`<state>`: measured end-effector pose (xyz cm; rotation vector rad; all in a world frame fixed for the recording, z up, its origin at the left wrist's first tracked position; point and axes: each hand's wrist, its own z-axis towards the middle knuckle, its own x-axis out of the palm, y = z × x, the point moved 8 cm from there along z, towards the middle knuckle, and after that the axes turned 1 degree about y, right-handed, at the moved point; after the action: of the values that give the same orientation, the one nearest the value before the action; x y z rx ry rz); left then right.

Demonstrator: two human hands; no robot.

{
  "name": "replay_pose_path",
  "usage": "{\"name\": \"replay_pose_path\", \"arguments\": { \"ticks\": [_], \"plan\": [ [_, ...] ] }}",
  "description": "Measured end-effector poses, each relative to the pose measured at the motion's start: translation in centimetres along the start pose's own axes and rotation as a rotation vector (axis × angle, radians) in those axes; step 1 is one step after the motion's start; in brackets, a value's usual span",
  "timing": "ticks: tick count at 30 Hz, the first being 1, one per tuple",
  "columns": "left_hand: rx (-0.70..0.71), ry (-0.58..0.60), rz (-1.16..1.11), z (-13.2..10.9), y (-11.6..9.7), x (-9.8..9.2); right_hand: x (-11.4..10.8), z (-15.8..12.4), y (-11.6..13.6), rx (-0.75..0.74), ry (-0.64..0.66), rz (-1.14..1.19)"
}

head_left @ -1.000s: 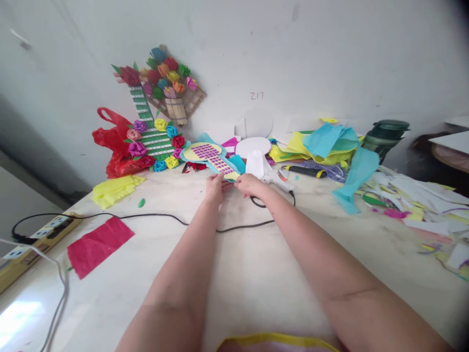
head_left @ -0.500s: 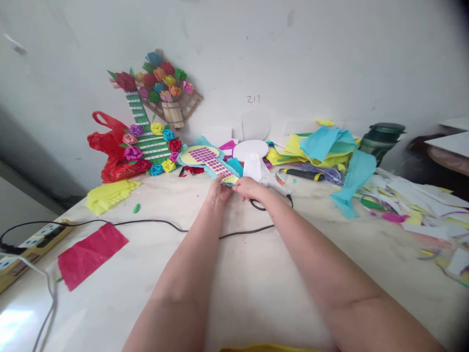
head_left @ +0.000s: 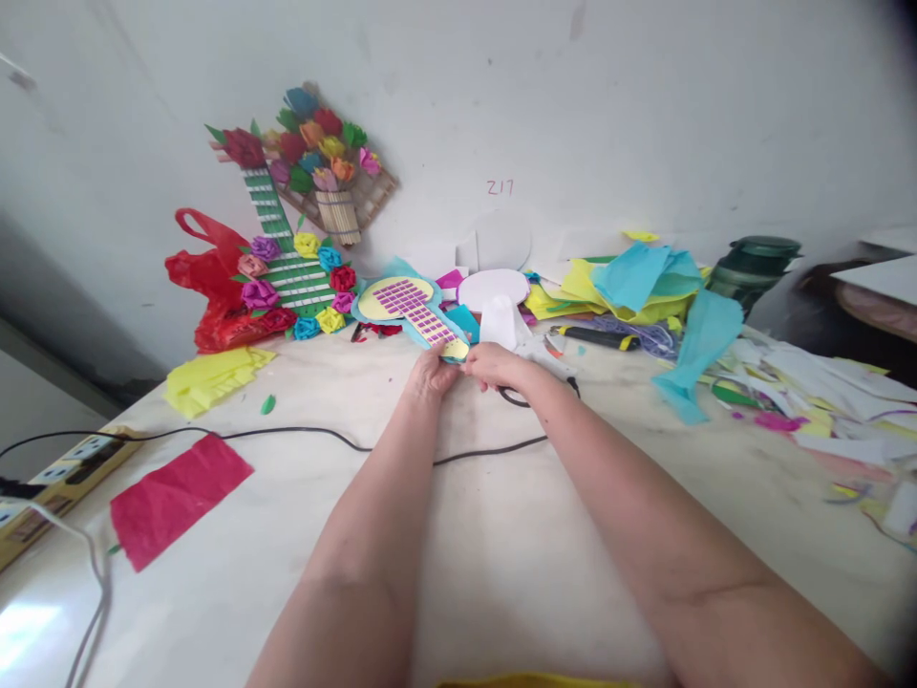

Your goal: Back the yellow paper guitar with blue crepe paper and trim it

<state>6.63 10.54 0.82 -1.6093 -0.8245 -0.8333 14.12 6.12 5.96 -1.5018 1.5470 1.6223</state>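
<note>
A guitar-shaped paper cutout [head_left: 373,304], pale yellow with purple squares and a light blue paper edge, is held out in front of me. My left hand [head_left: 434,371] grips its narrow end from below, with the thumb on top. At the tip of that end, my right hand [head_left: 494,365] pinches the edge with its fingers closed. The undersides of the fingers are hidden. Just behind my right hand lie a white paper piece [head_left: 502,323] and a white oval cutout with a purple rim [head_left: 494,287].
A black cable [head_left: 301,432] crosses the table from a power strip [head_left: 78,468]. Red crepe paper [head_left: 181,499] lies left, and a yellow-black cutter [head_left: 598,337] right. Paper scraps [head_left: 845,392] cover the right side. A flower-decorated green guitar shape [head_left: 305,287] leans at the back.
The cutout and both hands stay almost in place, at the narrow end. The whole view has shifted slightly.
</note>
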Motion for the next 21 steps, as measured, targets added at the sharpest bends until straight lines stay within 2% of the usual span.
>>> {"name": "replay_pose_path", "arguments": {
  "ticks": [6, 11, 21],
  "plan": [
    [0.014, 0.031, 0.002, 0.0, -0.1, -0.1, -0.1, 0.0, -0.2, 0.034, 0.004, 0.002],
    [0.018, 0.057, 0.019, 0.1, -0.1, 0.1, 0.0, 0.5, -0.4, 0.005, -0.014, -0.017],
    [0.012, 0.010, 0.059, -0.5, 0.0, 0.1, 0.4, 1.7, -1.3, 0.008, -0.051, -0.028]
  ]
}}
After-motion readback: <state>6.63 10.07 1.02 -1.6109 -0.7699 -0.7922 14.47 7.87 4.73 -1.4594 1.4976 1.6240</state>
